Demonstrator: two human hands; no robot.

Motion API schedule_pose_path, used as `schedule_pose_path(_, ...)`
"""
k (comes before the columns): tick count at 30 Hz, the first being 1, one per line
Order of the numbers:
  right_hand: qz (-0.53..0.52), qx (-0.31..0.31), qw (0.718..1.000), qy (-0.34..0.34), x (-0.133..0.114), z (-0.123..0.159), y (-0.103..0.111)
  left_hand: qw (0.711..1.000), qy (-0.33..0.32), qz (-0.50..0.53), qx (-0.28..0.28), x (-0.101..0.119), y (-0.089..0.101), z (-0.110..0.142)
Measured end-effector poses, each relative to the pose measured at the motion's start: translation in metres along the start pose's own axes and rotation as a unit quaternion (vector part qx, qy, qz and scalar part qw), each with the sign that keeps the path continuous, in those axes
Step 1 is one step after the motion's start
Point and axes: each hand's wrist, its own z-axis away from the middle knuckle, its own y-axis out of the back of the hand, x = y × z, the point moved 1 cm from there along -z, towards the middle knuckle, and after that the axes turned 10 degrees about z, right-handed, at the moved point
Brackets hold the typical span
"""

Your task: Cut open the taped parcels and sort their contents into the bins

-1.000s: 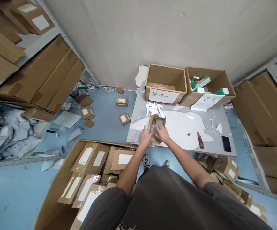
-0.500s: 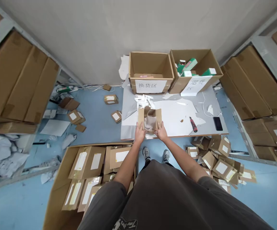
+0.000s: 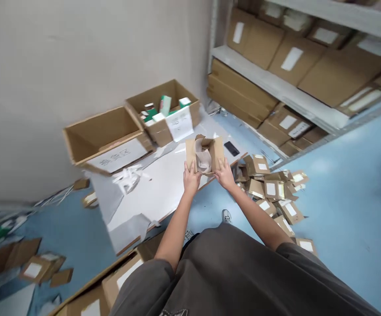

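Note:
Between my two hands I hold a small open cardboard box [image 3: 217, 151], its flaps folded outward. Crumpled pale wrapping paper [image 3: 204, 160] sits inside it; anything beneath the paper is hidden. My left hand [image 3: 191, 177] grips the near left side of the box, fingers over the flap. On the opposite side my right hand [image 3: 224, 174] clasps the near right corner. The box is above the right part of the white-topped table [image 3: 157, 188], close to a black phone [image 3: 231, 148].
Two large cardboard boxes stand at the table's back: one [image 3: 101, 131] on the left, another [image 3: 162, 131] holding green-and-white cartons. Discarded small boxes [image 3: 271, 188] pile on the floor at right. A shelf [image 3: 276, 87] of cartons stands beyond. A large carton [image 3: 105, 281] sits at lower left.
My view has swung to the right, bringing the right-hand shelf into sight. The small box has moved rightward over the table, still in both hands.

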Motion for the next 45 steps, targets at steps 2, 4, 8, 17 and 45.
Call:
schedule_pose_path(2,0.007,0.012,0.999,-0.047,0.073,0.016,0.015,0.999,-0.044,0.005,-0.015,0.062,-0.032,-0.042)
schedule_pose_path(4,0.015,0.023,0.995,-0.099,0.147,0.037,0.027,0.995,-0.086,0.012,-0.038,0.128,-0.068,-0.079)
schedule_pose_path(8,0.031,0.033,0.977,-0.208,0.279,0.097,0.039,0.981,-0.172,0.027,-0.092,0.256,-0.145,-0.128)
schedule_pose_path(17,0.060,-0.018,0.929,-0.365,0.435,0.180,0.020,0.952,-0.251,0.008,-0.175,0.416,-0.263,-0.173)
schedule_pose_path(45,-0.088,0.092,0.886,0.445,-0.166,-0.016,-0.014,0.818,0.496,-0.064,0.283,0.032,0.054,0.317)
